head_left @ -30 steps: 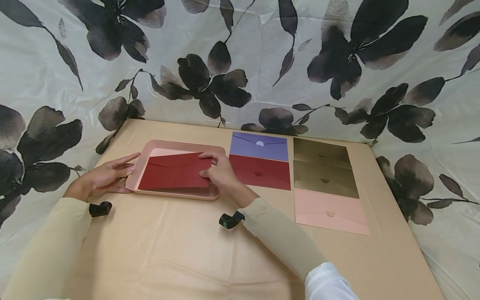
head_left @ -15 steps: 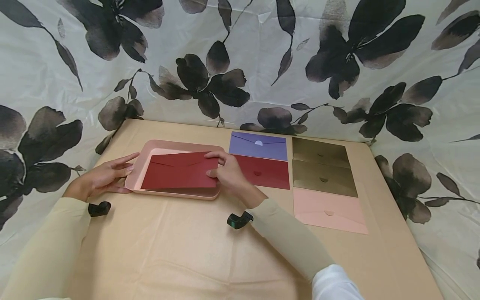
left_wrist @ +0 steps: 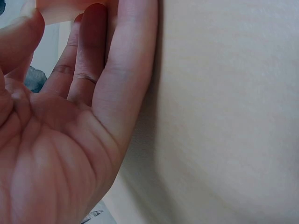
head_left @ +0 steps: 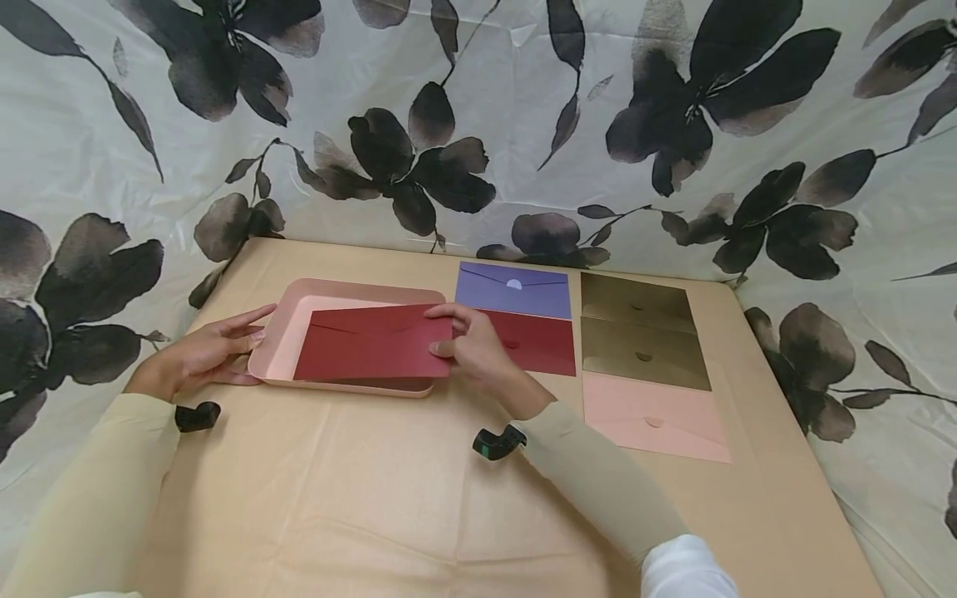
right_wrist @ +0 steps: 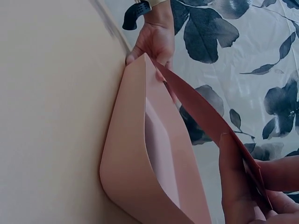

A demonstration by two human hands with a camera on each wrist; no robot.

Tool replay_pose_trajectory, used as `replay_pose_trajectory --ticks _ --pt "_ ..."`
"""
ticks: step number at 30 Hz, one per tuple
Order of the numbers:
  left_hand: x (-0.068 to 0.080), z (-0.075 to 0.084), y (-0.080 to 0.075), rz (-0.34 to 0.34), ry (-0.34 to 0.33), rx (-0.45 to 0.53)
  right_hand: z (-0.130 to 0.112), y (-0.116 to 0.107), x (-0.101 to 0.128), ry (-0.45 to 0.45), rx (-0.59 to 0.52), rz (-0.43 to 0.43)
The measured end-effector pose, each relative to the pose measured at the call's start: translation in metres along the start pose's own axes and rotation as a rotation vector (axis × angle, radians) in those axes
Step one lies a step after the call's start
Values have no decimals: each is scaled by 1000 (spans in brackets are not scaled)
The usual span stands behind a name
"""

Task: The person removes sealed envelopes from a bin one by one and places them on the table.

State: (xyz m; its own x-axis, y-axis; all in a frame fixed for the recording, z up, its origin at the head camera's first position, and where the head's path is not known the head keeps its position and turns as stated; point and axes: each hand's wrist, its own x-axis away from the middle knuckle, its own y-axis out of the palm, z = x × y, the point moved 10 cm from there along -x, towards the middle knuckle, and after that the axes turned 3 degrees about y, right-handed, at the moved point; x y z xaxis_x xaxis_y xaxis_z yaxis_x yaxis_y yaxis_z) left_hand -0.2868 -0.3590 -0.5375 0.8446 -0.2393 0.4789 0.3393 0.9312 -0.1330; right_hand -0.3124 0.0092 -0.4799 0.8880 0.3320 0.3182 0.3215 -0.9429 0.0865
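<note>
In the head view my left hand [head_left: 209, 353] holds the left end of a pink tray [head_left: 366, 291], thumb near the rim. The left wrist view shows the tray's edge [left_wrist: 60, 10] between the thumb and fingers. My right hand [head_left: 482, 355] pinches the right end of a red envelope [head_left: 374, 342], thumb in front and fingers behind. The right wrist view has this envelope [right_wrist: 198, 109] raised at a tilt above the tray [right_wrist: 124, 144]. Its right end reaches slightly past the tray's right side. The envelope hides much of the tray's inside.
Right of the tray lie a purple envelope [head_left: 512, 291], another red envelope [head_left: 549, 345] partly behind my right hand, two gold envelopes [head_left: 646, 353], and a pink envelope [head_left: 658, 419]. A tan cloth [head_left: 359, 490] covers the table; floral fabric [head_left: 523, 124] rises behind.
My right hand has moved to the right, drawing the red envelope along toward the tray's right end. The left hand and the tray have stayed in place.
</note>
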Motion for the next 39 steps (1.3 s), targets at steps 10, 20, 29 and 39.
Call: replay_pose_trajectory --ticks 10,20,29,39 --pt "0 -1 1 -24 10 22 -2 -16 8 -43 -27 -50" --pt "0 1 3 -16 0 20 -2 -35 18 -47 -46 -59" --pt "0 0 3 -13 -1 14 1 -50 23 -43 -66 -62" --pt "1 1 3 -12 -3 18 2 -63 30 -47 -56 -80"
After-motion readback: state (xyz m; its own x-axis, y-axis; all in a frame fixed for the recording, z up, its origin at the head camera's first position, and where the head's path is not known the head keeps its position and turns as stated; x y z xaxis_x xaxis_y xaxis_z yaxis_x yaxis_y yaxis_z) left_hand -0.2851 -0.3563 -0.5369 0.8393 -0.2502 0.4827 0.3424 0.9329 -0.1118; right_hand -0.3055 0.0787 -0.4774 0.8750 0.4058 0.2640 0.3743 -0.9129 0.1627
